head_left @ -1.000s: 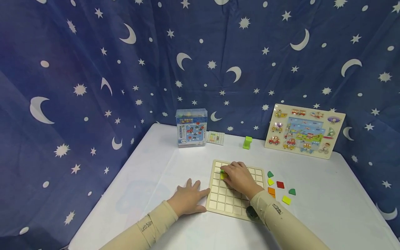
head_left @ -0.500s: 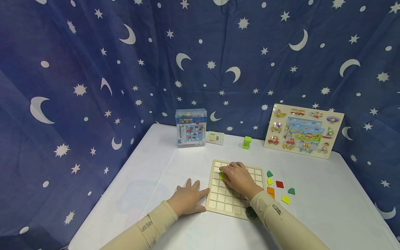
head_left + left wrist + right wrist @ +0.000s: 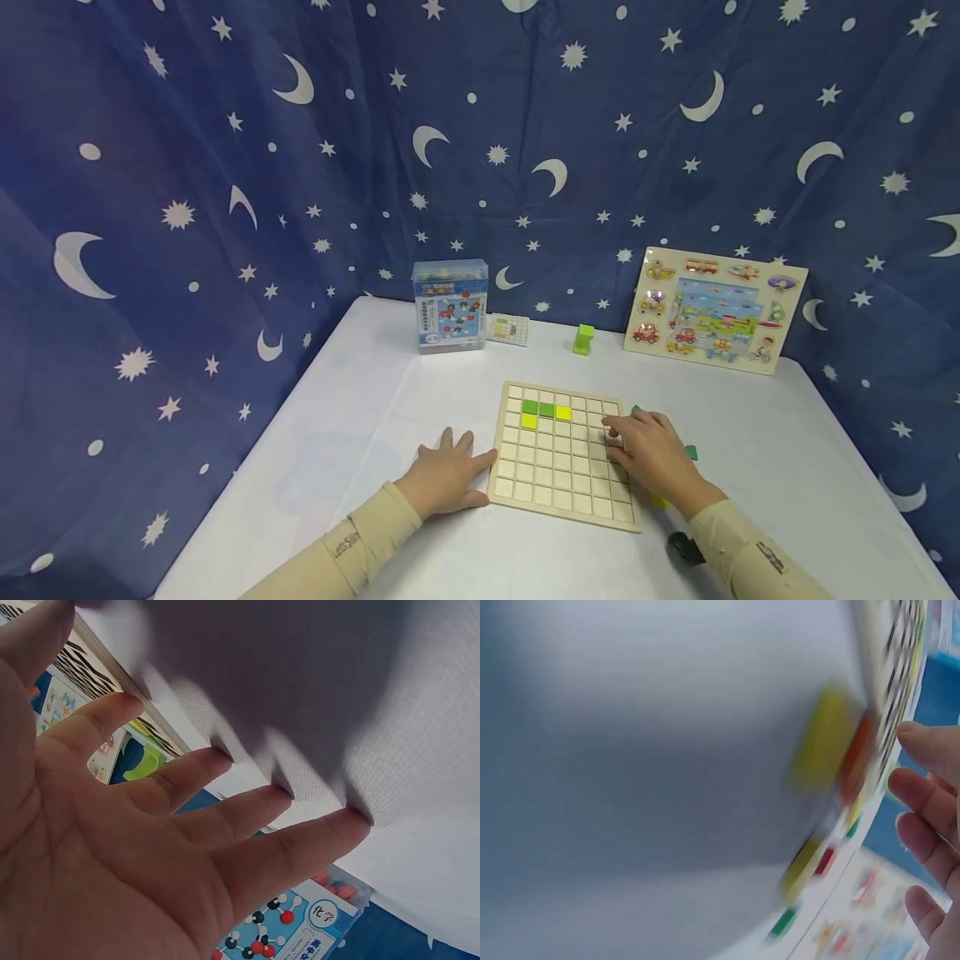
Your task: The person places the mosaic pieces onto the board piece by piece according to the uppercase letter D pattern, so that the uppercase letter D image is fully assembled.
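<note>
A square wooden grid board (image 3: 551, 498) lies on the white table. In its upper left cells sit two green tiles (image 3: 547, 410) and two yellow tiles (image 3: 529, 421). My left hand (image 3: 442, 477) has its fingers spread on the tabletop, thumb side at the board's left edge; the left wrist view shows the fingertips (image 3: 358, 817) on the cloth. Over the board's right edge hovers my right hand (image 3: 656, 458), fingers loosely bent with nothing held. It partly hides loose pieces; the right wrist view shows a yellow piece (image 3: 823, 739), an orange one (image 3: 856, 759) and a red one (image 3: 825, 862), blurred.
Behind the board stand a clear box (image 3: 450, 308) with a molecule picture, a small pattern card (image 3: 508, 329) and a bright green block (image 3: 583, 339). A vehicle puzzle board (image 3: 757, 333) leans at the back right, against the starry blue curtain (image 3: 637, 167).
My right hand has left the tiles in the board's upper left and moved right to its right edge, uncovering the green and yellow tiles. The left hand stays in place.
</note>
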`<action>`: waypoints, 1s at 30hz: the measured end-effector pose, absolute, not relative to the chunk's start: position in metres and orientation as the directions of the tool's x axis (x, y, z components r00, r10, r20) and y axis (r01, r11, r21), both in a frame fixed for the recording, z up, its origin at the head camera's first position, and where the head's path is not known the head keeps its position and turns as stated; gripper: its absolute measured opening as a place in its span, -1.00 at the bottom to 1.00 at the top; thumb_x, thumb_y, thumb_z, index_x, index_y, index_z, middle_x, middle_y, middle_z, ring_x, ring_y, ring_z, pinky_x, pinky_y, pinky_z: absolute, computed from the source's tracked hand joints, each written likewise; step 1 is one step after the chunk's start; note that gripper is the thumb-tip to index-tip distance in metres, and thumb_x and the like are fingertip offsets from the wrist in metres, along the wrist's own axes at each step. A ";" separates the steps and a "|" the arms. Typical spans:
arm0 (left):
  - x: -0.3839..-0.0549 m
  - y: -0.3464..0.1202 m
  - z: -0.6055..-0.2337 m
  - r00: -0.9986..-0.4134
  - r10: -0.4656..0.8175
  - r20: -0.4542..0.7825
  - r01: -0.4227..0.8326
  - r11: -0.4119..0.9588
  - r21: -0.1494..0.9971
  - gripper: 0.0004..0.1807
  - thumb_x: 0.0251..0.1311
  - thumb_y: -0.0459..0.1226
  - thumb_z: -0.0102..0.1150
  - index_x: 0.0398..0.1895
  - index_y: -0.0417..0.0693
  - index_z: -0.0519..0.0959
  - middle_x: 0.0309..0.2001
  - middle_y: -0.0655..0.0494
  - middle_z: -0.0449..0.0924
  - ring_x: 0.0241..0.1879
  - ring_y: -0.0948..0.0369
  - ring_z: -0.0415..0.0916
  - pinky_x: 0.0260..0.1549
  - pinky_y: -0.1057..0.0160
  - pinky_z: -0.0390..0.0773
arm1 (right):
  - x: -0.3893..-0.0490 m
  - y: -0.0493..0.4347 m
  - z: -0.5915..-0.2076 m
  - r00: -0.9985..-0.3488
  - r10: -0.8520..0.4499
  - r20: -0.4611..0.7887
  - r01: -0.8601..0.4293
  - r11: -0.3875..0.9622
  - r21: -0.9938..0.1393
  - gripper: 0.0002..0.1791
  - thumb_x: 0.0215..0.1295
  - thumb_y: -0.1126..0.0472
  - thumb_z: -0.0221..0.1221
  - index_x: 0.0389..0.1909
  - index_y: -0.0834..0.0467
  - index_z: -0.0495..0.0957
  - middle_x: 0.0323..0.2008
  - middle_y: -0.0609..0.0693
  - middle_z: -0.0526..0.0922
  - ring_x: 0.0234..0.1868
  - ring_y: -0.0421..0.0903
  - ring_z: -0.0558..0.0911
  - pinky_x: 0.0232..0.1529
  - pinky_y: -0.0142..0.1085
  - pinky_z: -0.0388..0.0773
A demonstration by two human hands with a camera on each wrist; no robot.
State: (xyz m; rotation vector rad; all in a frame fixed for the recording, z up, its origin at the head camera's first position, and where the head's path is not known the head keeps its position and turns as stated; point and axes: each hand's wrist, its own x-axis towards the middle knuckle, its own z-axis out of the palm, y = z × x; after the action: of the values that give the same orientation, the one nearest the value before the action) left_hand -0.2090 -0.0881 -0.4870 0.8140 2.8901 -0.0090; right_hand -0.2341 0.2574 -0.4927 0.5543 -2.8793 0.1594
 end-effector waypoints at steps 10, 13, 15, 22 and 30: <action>-0.211 -0.090 -0.488 -0.845 0.520 -0.124 0.523 0.853 0.011 -0.20 0.09 0.34 0.15 0.42 0.34 0.38 0.35 -0.20 0.36 0.31 -0.35 0.29 -0.14 -0.41 0.53 | -0.198 0.326 -0.505 -0.987 -0.118 0.110 -0.121 0.992 -0.024 -0.43 -0.02 0.11 0.52 0.05 0.17 0.61 -0.19 0.03 0.71 -0.03 0.15 0.56 0.20 0.31 0.26; -0.210 -0.089 -0.488 -0.843 0.523 -0.124 0.524 0.851 0.021 -0.20 0.08 0.34 0.15 0.41 0.32 0.39 0.35 -0.20 0.37 0.31 -0.36 0.28 -0.14 -0.41 0.52 | -0.197 0.328 -0.506 -0.987 -0.122 0.103 -0.124 0.992 -0.014 -0.44 -0.01 0.12 0.51 0.04 0.17 0.61 -0.15 0.06 0.71 -0.03 0.16 0.56 0.17 0.31 0.28; -0.210 -0.089 -0.488 -0.840 0.527 -0.129 0.527 0.849 0.034 -0.20 0.09 0.33 0.16 0.41 0.32 0.39 0.35 -0.21 0.37 0.31 -0.37 0.28 -0.13 -0.43 0.51 | -0.196 0.329 -0.507 -0.989 -0.115 0.095 -0.117 0.993 -0.016 -0.45 0.00 0.12 0.51 0.04 0.17 0.61 -0.14 0.07 0.71 -0.04 0.16 0.57 0.17 0.31 0.29; -0.210 -0.089 -0.490 -0.843 0.522 -0.133 0.520 0.853 0.048 -0.20 0.09 0.32 0.17 0.41 0.32 0.39 0.36 -0.21 0.35 0.32 -0.37 0.26 -0.11 -0.44 0.49 | -0.195 0.327 -0.507 -0.991 -0.097 0.090 -0.101 0.994 -0.032 -0.44 0.00 0.13 0.50 0.05 0.18 0.60 -0.15 0.08 0.71 -0.05 0.16 0.56 0.17 0.32 0.28; -0.210 -0.089 -0.489 -0.844 0.520 -0.132 0.518 0.854 0.051 -0.20 0.09 0.32 0.17 0.42 0.33 0.38 0.36 -0.21 0.34 0.32 -0.37 0.26 -0.11 -0.44 0.49 | -0.193 0.324 -0.509 -0.989 -0.087 0.116 -0.093 0.995 -0.045 -0.36 -0.03 0.19 0.52 0.12 0.22 0.54 -0.23 0.04 0.71 -0.05 0.17 0.55 0.22 0.34 0.22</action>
State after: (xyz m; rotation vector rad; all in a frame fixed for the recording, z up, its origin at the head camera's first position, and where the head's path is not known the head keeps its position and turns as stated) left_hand -0.2100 -0.0890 -0.4892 0.8134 2.8874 0.0199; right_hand -0.1934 0.3235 -0.5087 0.1370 -3.0234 0.0763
